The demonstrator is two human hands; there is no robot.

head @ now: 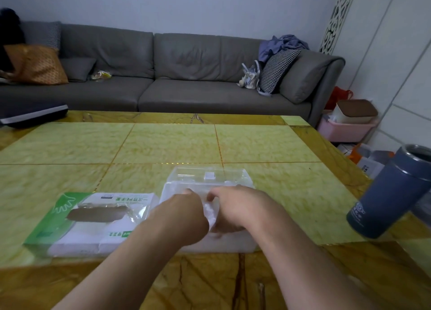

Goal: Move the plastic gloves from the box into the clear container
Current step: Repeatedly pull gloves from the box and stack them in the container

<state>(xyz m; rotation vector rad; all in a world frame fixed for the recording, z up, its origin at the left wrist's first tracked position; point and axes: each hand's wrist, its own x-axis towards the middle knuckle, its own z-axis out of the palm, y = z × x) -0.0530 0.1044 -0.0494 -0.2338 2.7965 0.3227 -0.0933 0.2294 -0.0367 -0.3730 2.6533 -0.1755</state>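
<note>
Item 1, box [93,218]: green-and-white carton lying flat on the table [268,144], at 9 o'clock from my hands. Its torn oval opening faces up; a wisp of clear film shows at the opening's right end.

Item 2, left hand [184,214]: over the near-left corner of the clear container [242,177], fingers curled, gripping the bunch of plastic gloves [211,213] against the right hand.

Item 3, plastic gloves: 1 crumpled wad, translucent white, glossy, held between both hands just above or inside the container; I cannot tell whether it rests on the bottom.

Item 4, clear container: just beside the box at its 3 o'clock, lid hinged open toward 12 o'clock.

Item 5, right hand [235,207]: fingers bent inward, pinching the wad from the 3 o'clock side.

Item 6, blue tumbler [391,193]: far off at 3 o'clock.

Step in hand, as I judge it: packing the wad in. Next move calls for pressing it flat, releasing, then returning to 9 o'clock for more.
</note>
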